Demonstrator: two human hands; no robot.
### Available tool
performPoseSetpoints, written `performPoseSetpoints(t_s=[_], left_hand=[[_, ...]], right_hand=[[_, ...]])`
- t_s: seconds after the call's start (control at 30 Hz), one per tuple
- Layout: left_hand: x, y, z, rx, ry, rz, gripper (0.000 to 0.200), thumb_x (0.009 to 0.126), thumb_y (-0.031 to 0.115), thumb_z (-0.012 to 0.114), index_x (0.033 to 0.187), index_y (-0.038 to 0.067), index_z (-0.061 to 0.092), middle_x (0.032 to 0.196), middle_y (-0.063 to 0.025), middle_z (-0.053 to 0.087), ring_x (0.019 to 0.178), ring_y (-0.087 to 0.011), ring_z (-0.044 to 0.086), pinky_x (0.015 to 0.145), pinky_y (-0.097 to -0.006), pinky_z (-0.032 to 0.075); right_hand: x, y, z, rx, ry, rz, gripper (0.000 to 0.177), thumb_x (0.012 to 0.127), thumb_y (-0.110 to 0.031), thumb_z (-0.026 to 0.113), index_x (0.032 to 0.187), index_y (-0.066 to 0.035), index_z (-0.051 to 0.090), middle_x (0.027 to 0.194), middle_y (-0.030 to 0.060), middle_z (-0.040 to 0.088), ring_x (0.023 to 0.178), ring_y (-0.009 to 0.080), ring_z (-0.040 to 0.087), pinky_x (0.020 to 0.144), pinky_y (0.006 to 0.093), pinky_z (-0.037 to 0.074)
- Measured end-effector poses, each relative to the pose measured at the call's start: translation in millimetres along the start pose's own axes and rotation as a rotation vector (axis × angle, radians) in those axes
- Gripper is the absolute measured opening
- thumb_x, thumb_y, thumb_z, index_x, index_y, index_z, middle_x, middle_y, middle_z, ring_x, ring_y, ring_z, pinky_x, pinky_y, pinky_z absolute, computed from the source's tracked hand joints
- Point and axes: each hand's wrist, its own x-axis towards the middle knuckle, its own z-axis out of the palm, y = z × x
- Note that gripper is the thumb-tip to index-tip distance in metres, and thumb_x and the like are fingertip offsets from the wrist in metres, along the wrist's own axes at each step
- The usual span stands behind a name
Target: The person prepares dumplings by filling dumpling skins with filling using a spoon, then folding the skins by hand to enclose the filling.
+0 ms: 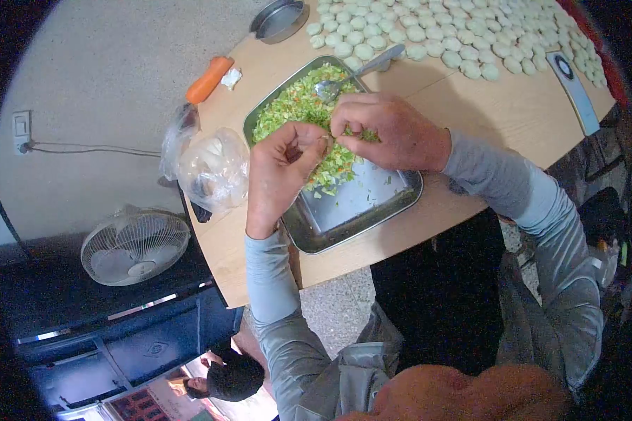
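Above a rectangular metal tray (351,214) of chopped green vegetable with orange bits (288,105), my left hand (281,165) and my right hand (393,133) meet fingertip to fingertip. Both are closed in a pinch. Whatever lies between the fingers is too small and covered to make out. A metal spoon (361,72) rests in the tray's far part, its handle over the rim. The chopped mix fills the far and middle part of the tray, while bare metal shows at the near end.
Many pale round dough pieces (463,35) cover the table's far side. A carrot (209,81), plastic bag (214,168) and round metal pan (279,21) are at the left. A white rectangular object (573,95) lies right. Beyond are a fan (135,245) and another person (235,375).
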Motion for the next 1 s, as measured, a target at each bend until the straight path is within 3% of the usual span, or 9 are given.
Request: performPoseSetpoints(t_s=[0.2,0.3,0.4,0.6,0.7,0.8,0.9,1.0], left_hand=[[-1.8,9.7,-0.5,-0.050,-0.023,-0.041,0.020,0.095,0.005,0.069,0.113,-0.004,0.071,0.094,-0.0048,0.073,0.084,-0.0092,0.065,0.075,-0.0226,0.052],[-1.6,10.1,-0.5,-0.040,-0.030,-0.017,0.021,0.096,0.003,0.067,0.116,-0.004,0.070,0.097,-0.0053,0.074,0.085,-0.0073,0.067,0.076,-0.0202,0.054],[-2.2,9.8,3.6,-0.112,-0.022,0.006,0.028,0.095,0.000,0.067,0.123,-0.005,0.065,0.098,-0.0067,0.074,0.087,-0.0086,0.068,0.077,-0.0216,0.055],[-3.5,12.7,8.8,-0.112,-0.025,-0.003,0.042,0.093,-0.003,0.068,0.133,-0.005,0.056,0.098,-0.0090,0.074,0.089,-0.0097,0.069,0.079,-0.0224,0.055],[-4.5,14.7,11.3,-0.149,-0.017,-0.015,0.044,0.092,-0.003,0.068,0.134,-0.005,0.056,0.096,-0.0081,0.074,0.088,-0.0094,0.069,0.079,-0.0225,0.055],[-4.8,11.8,14.3,-0.161,-0.002,-0.010,0.041,0.091,-0.005,0.067,0.131,-0.004,0.058,0.093,-0.0058,0.074,0.084,-0.0075,0.067,0.076,-0.0217,0.055],[-4.8,6.3,13.5,-0.043,-0.032,0.039,0.037,0.089,-0.007,0.067,0.126,-0.004,0.061,0.090,-0.0043,0.074,0.080,-0.0056,0.066,0.072,-0.0203,0.053],[-5.9,3.6,17.3,0.025,-0.022,0.065,0.034,0.088,-0.007,0.066,0.121,-0.005,0.062,0.087,-0.0028,0.073,0.077,-0.0039,0.063,0.068,-0.0194,0.052]], right_hand=[[0.3,-2.3,0.7,-0.024,0.040,0.062,0.012,0.087,-0.005,0.065,0.098,-0.001,0.064,0.087,0.0110,0.062,0.077,0.0250,0.063,0.070,0.0371,0.051],[1.9,-4.3,-1.3,0.011,0.002,0.092,0.014,0.088,-0.014,0.065,0.095,-0.003,0.061,0.089,0.0164,0.063,0.083,0.0374,0.065,0.073,0.0457,0.052],[0.0,-3.5,1.3,-0.014,0.051,0.052,0.014,0.087,-0.007,0.067,0.099,-0.001,0.064,0.086,0.0115,0.062,0.076,0.0248,0.064,0.069,0.0360,0.051],[-1.3,0.4,1.1,0.011,0.019,0.064,0.013,0.087,-0.007,0.068,0.097,-0.001,0.063,0.085,0.0119,0.061,0.075,0.0252,0.065,0.069,0.0363,0.051],[-0.3,-1.5,-1.0,-0.016,-0.005,0.056,0.011,0.086,-0.006,0.068,0.093,-0.001,0.062,0.083,0.0119,0.060,0.074,0.0263,0.064,0.068,0.0371,0.050],[0.3,2.1,1.4,-0.006,0.003,0.008,0.010,0.085,-0.012,0.065,0.085,-0.005,0.058,0.080,0.0136,0.060,0.073,0.0343,0.063,0.066,0.0444,0.050],[-1.2,1.0,-2.5,0.027,-0.078,0.011,0.009,0.083,-0.012,0.065,0.082,-0.007,0.057,0.076,0.0122,0.059,0.069,0.0332,0.062,0.062,0.0432,0.049],[-3.1,5.9,-1.8,-0.002,-0.097,-0.059,0.009,0.082,-0.005,0.067,0.085,-0.004,0.058,0.075,0.0091,0.057,0.067,0.0265,0.060,0.061,0.0376,0.047]])
